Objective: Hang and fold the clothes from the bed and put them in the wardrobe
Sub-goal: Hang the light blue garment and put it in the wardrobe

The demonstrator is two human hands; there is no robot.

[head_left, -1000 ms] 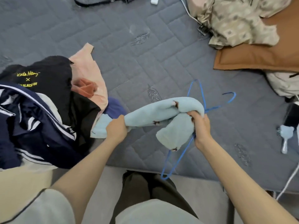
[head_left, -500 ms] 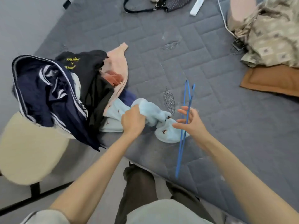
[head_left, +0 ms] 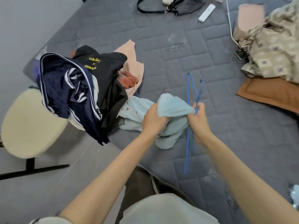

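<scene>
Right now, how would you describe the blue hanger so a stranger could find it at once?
Start at the grey quilted bed, near its front edge, right of the clothes pile. There a light blue garment is held, and the right hand beside it grips the blue hanger. It alone is a thin bright-blue frame; its neighbours are soft cloth.

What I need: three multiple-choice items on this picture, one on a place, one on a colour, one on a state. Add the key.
1. Where is the white remote? A) on the floor B) on the bed beside the black bag C) in a wardrobe
2. What colour is the hanger? A) blue B) red C) white
3. What is the left hand doing? A) hanging idle B) gripping the light blue garment C) lying flat

Key: 1 B, it lies on the grey quilting by the bag; 2 A, the thin frame in the right hand is blue; 3 B, its fingers curl round the cloth.
</scene>
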